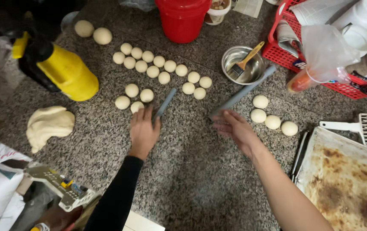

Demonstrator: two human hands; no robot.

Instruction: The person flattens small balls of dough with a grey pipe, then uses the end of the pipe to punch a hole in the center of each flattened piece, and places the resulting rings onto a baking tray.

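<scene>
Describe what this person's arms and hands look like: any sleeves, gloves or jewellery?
The left hand is bare, with a snug black long sleeve down to the wrist. The right hand and forearm are bare, no sleeve showing. No gloves, rings or watch visible.

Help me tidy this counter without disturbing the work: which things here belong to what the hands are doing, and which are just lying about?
In hand:
left hand holding the short grey rod
right hand holding the long grey rod
dough balls
dough lump

Lying about:
yellow spray bottle
red bucket
steel bowl with brush
red basket
baking tray
white roller tool
</scene>
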